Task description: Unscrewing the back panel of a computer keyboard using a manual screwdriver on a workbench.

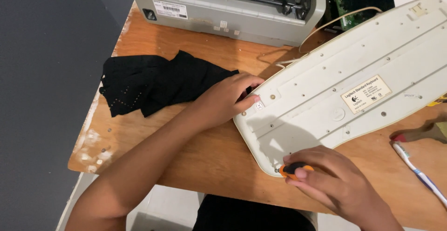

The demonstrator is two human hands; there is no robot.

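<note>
At the left of the wooden tabletop lies a crumpled black cloth, partly overlapped by the left hand. The left hand rests with its fingers pressed flat against the near left corner of an upturned cream keyboard, steadying it without gripping; its fingertips touch the back panel. Behind the cloth and the keyboard's corner, at the far edge of the tabletop, stands a grey printer. The keyboard lies bottom-up, slanting from the front centre toward the far right, its pale cable curling near the printer. At its near edge the right hand is clenched around a screwdriver with an orange-and-black handle, held against the keyboard's rim. Further right, a toothbrush lies on the tabletop, apart from the keyboard.
</note>
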